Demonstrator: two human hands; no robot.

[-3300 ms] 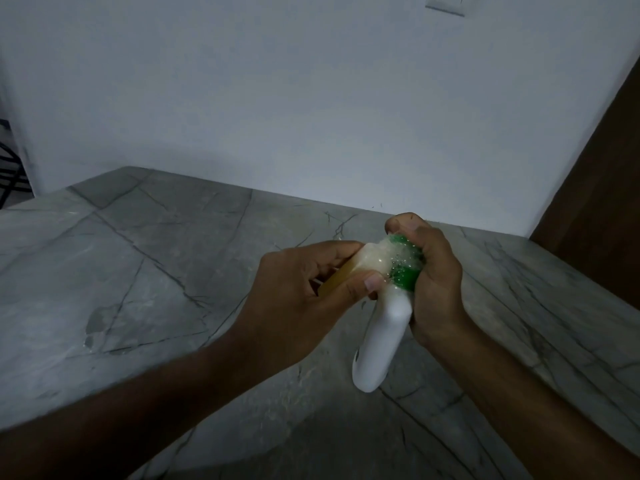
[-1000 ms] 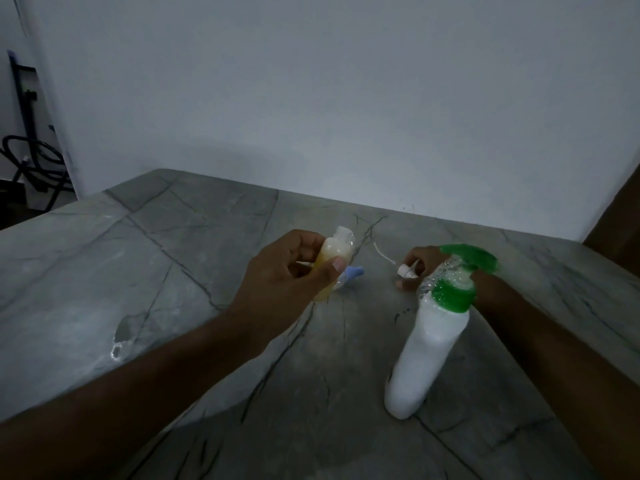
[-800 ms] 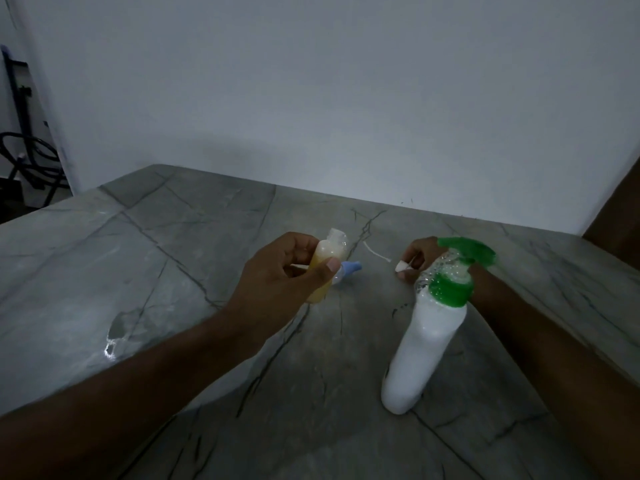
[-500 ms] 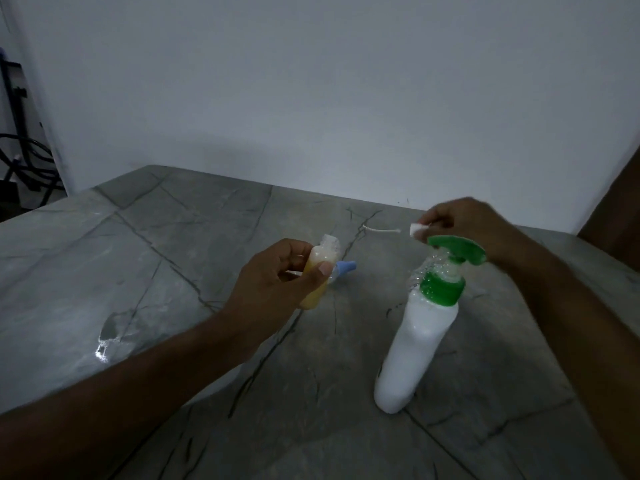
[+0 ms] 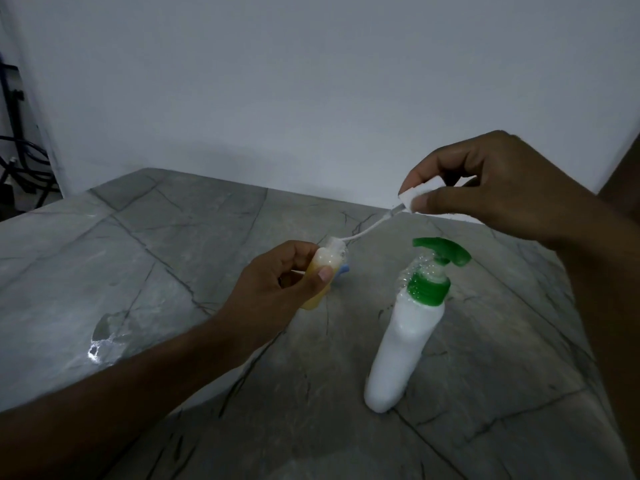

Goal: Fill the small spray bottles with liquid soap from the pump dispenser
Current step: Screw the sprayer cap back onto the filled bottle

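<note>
My left hand (image 5: 277,289) grips the light, soap-slick small bottle (image 5: 320,268) mid-body; right hand (image 5: 485,188) pinches the cap (image 5: 417,194), its floppy tube (image 5: 367,231) at the bottle's mouth.

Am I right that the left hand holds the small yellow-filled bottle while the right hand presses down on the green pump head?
Not quite. In the head view the left hand does hold the small bottle, but the right hand is off the green pump head. It pinches the white spray cap, whose thin tube reaches the bottle's mouth.
</note>
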